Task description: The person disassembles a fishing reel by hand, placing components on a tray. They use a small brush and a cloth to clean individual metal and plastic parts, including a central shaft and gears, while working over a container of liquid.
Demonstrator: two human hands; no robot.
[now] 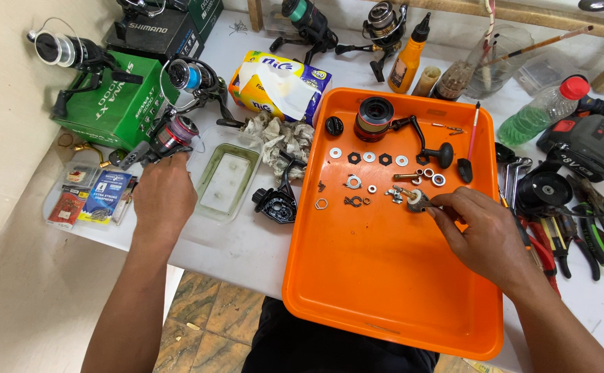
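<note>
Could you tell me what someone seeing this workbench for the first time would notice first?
The bright orange tray in the middle stands out, with washers, nuts and a dark spool laid out at its far end. The right hand pinches a small gear there, while the left hand rests on a reel beside a green box. Pliers and other tools crowd the right edge.

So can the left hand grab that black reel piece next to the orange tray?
Probably yes. The left hand rests on the white table, and only the low clear plastic tub lies between it and the black reel piece, which sits uncovered beside the orange tray.
</note>
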